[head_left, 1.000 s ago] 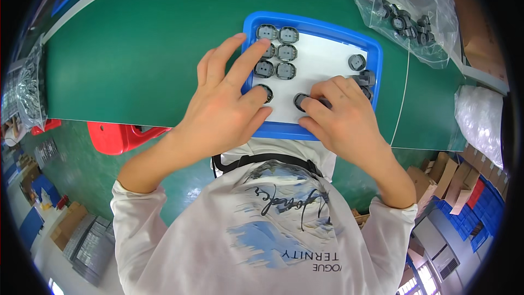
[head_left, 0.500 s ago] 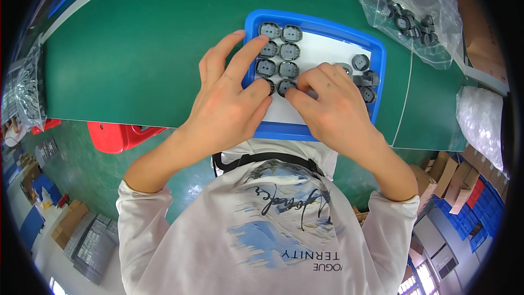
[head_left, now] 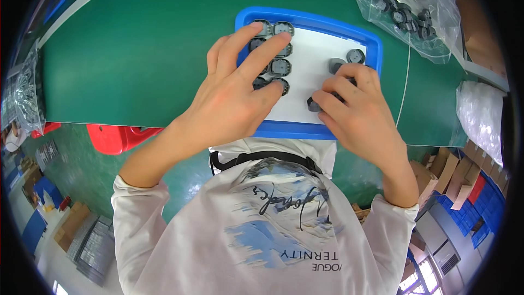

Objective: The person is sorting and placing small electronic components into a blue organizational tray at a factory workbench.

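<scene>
Your right hand (head_left: 363, 112) has shifted from the block of grey plastic housings (head_left: 280, 67), leaving it apparently four full rows deep, to a loose housing (head_left: 313, 105) at its fingertips; whether they clamp it, the view cannot tell. Your left hand (head_left: 232, 98) spreads fingers over the block. Bare white liner (head_left: 305, 65) separates them, inside the blue tray's rim (head_left: 305, 130).

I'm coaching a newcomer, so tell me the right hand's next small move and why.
Probably slide the dark part left across the white sheet toward the paired grey parts: the right hand has its fingertips at it, white sheet shows between, and the left hand spreads over the pairs, its thumb at the lowest row.
</scene>
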{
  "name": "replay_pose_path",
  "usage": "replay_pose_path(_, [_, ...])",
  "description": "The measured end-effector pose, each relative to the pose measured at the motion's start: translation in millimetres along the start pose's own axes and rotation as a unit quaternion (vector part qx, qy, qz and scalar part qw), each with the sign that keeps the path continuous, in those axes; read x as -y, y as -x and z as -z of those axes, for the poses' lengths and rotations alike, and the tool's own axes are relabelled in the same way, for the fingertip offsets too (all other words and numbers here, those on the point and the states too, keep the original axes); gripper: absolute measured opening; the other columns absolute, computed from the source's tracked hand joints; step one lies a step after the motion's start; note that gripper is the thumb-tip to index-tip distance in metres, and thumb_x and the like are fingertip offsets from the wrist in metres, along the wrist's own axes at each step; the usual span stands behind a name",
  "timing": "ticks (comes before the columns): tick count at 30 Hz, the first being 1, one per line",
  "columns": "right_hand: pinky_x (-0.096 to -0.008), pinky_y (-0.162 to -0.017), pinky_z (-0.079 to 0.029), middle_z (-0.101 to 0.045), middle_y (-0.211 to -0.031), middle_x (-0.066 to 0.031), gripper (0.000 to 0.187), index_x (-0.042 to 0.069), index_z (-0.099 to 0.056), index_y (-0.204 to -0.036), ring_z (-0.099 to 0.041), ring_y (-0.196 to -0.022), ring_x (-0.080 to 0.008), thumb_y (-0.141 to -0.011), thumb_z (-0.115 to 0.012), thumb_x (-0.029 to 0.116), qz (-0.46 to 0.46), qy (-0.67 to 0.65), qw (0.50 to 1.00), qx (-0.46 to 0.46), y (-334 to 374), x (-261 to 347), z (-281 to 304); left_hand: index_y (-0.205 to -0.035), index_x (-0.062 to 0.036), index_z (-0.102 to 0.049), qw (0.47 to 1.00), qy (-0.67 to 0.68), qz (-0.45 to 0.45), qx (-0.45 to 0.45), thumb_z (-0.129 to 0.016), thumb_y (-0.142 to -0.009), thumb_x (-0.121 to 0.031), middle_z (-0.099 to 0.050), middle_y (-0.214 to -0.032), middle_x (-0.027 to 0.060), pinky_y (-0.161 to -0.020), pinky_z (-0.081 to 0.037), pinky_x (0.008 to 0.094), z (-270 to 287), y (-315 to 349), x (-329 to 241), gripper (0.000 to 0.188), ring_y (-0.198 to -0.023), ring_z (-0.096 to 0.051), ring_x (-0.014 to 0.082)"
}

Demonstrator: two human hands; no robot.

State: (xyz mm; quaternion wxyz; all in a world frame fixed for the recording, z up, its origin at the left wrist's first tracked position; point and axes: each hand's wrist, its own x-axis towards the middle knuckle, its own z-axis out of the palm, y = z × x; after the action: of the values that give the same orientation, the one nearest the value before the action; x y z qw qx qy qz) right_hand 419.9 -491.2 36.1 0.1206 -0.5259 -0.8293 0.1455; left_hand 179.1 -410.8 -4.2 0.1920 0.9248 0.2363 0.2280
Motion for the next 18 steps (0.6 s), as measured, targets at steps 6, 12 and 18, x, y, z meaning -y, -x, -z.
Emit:
replay_pose_path(6, [-0.0460,-0.090,-0.044,-0.061,-0.095,-0.0056,0.031,0.006,-0.069,-0.092,-0.055,-0.102,-0.0310,-0.065,-0.082,0.009,0.042,-0.002,0.998,-0.049,1.6,2.3,-24.8,-0.083,-0.0057,-0.071,1.000,-0.003,-0.013,0.012,-0.083,-0.067,-0.007,-0.050,-0.151,0.0185,-0.109,-0.033,0.0546,-0.7,-3.9,0.9,0.020,-0.141,-0.036,0.0470])
replay_pose_path(12, [-0.0452,-0.091,-0.045,-0.063,-0.095,-0.0074,0.039,0.005,-0.071,-0.104,-0.056,-0.100,-0.0309,-0.067,-0.081,0.008,0.026,-0.105,0.994,0.009,1.4,6.6,-13.3,-0.089,-0.0063,-0.072,0.999,0.021,-0.015,0.020,-0.083,-0.070,-0.013,-0.050,-0.151,0.0187,-0.110,-0.032,0.0539,11.9,-1.6,-9.3,0.024,-0.140,-0.036,0.0477])
replay_pose_path(18, [-0.0439,-0.091,-0.045,-0.065,-0.100,-0.0095,0.042,0.005,-0.069,-0.114,-0.057,-0.099,-0.0310,-0.073,-0.078,0.005,-0.008,0.011,0.997,-0.073,-6.2,-17.1,17.6,-0.091,-0.0045,-0.075,0.994,0.058,-0.039,0.080,-0.085,-0.068,-0.018,-0.047,-0.153,0.0172,-0.106,-0.033,0.0592,6.0,4.0,-26.6,0.029,-0.139,-0.036,0.0477])
